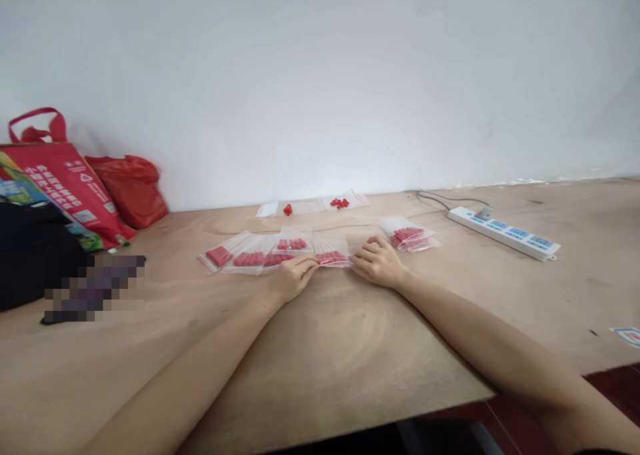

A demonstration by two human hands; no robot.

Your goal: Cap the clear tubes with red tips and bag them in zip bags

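Several clear plastic bags with red pieces inside lie in an overlapping row on the wooden table, among them a leftmost bag (219, 255). My left hand (295, 275) pinches the near left corner of the row's rightmost bag (331, 253). At that bag's near right corner is my right hand (377, 263), its fingers curled and pressed together at the edge. A small stack of filled bags (409, 235) rests just beyond my right hand. Farther back, loose red pieces (340, 203) and a red cluster (288, 209) sit on flat clear bags.
A white power strip (505, 232) with a grey cable lies at the right. On the left stand a red printed bag (75, 191), a red plastic bag (131, 189) and a black item (40, 255). A pixelated dark object (95, 291) lies nearby. The wall bounds the wooden table (350, 348).
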